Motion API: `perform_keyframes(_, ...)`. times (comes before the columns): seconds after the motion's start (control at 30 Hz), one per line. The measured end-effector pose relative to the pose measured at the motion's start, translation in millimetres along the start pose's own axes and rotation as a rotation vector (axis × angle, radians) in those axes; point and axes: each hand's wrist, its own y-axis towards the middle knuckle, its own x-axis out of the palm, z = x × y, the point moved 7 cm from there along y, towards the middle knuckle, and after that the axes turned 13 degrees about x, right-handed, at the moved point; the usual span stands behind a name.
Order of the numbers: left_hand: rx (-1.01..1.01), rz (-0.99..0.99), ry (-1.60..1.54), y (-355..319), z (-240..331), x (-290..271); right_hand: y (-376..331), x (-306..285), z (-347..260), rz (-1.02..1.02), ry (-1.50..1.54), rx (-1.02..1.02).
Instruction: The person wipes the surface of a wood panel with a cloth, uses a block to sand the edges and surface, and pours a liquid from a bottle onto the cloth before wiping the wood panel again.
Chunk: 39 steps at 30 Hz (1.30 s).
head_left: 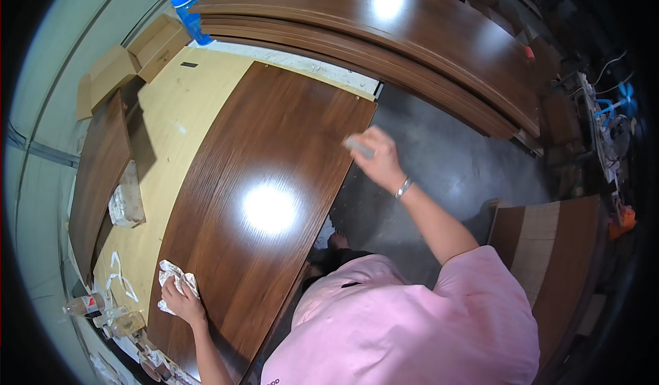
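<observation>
I see the dark wood panel (261,199) lying flat on the pale bench (171,131), long axis running near-left to far-right. Left hand (180,297) sits at the panel's near-left edge, fingers bunched on a white rag (171,278). Right hand (376,157) is at the far-right corner, fingers pinched on a small grey block (359,146) (blurred, can't ID it).

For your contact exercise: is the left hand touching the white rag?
Touching. The head view shows the left hand gripping the rag against the brown panel.
</observation>
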Motion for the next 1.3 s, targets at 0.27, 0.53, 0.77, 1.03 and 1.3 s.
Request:
perform_keyframes(0.27, 0.009, 0.009, 0.008, 3, 6, -2, 89, -48, 111, 0.261, -0.009, 0.270)
perform_keyframes(0.53, -0.004, -0.013, 0.024, 1, 4, -2, -3, -7, 29, -0.041, 0.167, 0.195)
perform_keyframes(0.77, 0.035, 0.014, 0.030, 2, 5, -1, 2, -11, 26, 0.012, 0.101, 0.130)
perform_keyframes(1.03, 0.023, 0.017, 0.036, 0, 1, -1, -123, 34, -81, -0.223, 0.135, -0.142)
perform_keyframes(1.3, 0.072, 0.024, -0.082, 4, -7, 0, -148, 44, -107, -0.231, 0.111, -0.178)
